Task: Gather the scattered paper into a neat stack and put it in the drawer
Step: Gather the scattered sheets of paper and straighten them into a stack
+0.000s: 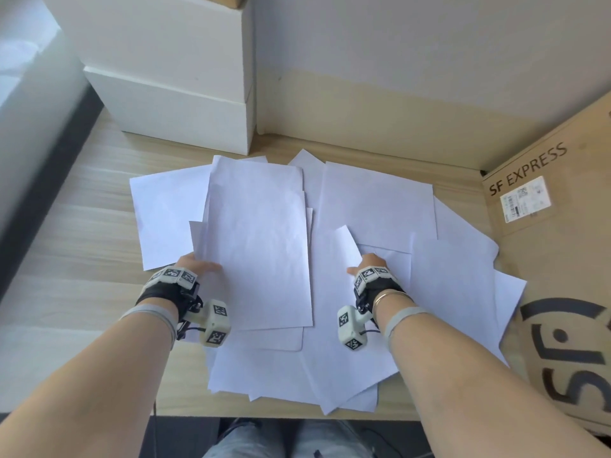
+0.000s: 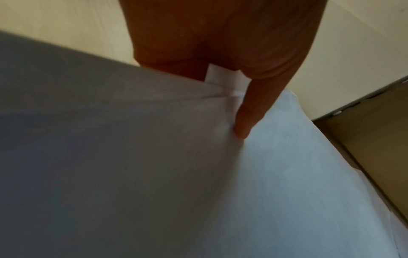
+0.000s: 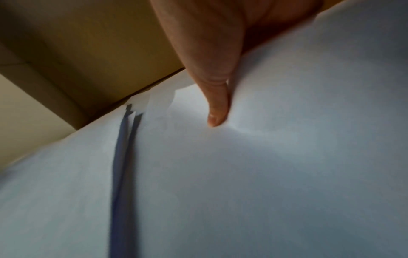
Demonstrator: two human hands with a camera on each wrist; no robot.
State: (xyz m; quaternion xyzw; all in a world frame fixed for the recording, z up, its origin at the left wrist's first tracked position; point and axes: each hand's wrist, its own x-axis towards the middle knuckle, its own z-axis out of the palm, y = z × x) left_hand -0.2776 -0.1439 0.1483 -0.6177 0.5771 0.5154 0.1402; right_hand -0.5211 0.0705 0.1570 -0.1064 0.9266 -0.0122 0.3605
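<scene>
Light wood desk (image 1: pixel 82 226) against a pale wall, white sheets of paper (image 1: pixel 261 246) scattered and overlapping across its middle. White boxes (image 1: pixel 172 84) stacked at the far left, brown SF EXPRESS carton (image 1: pixel 545 226) on the right, touching the spread's edge. My left hand (image 1: pixel 195 266) is at the left edge of a partial pile, thumb on top, other fingers tucked under the sheets, so the grip is pinching paper; left wrist view shows the thumb (image 2: pixel 245 122) pressed on the top sheet, with sheet edges bunched beside it. My right hand (image 1: pixel 367 264) does the same on the right cluster, its lifted corner curling up beside the hand; right wrist view shows the thumb (image 3: pixel 217 111) pressing down, dimpling the sheet. Drawer not in view. My jeans (image 1: pixel 251 441) show below the desk's edge.
</scene>
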